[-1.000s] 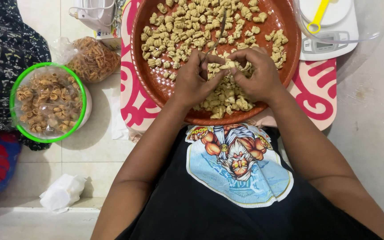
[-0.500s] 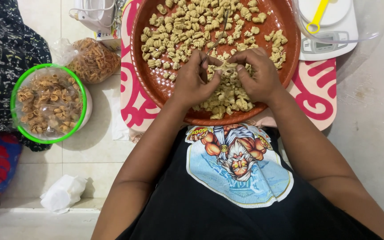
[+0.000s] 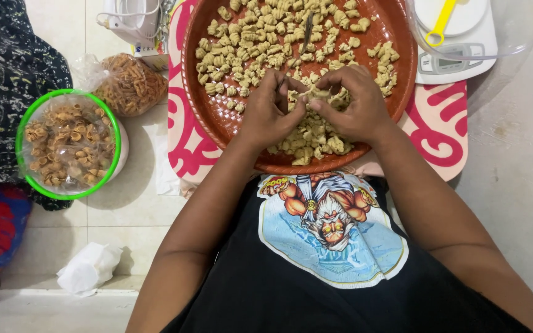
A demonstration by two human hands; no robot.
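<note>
Both hands over the round brown tray [image 3: 217, 117], w/ the left hand [image 3: 271, 114] and right hand [image 3: 354, 102] meeting fingertip to fingertip. Fingers [image 3: 291, 98] curled nearly shut, pinching a small dough piece [image 3: 306, 98] btwn them, right above the pile of shaped dough bits [image 3: 260, 49]. Off to the left on the floor: green-rimmed bowl [image 3: 26, 123] of browned ones, plus a plastic bag [image 3: 128, 83] w/ more. Kitchen scale [image 3: 464, 55] top right.

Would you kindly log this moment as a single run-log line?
left hand: pinching dough piece | right hand: pinching same piece | brown tray: shaped dough pieces | green-rimmed bowl: left of tray
</note>
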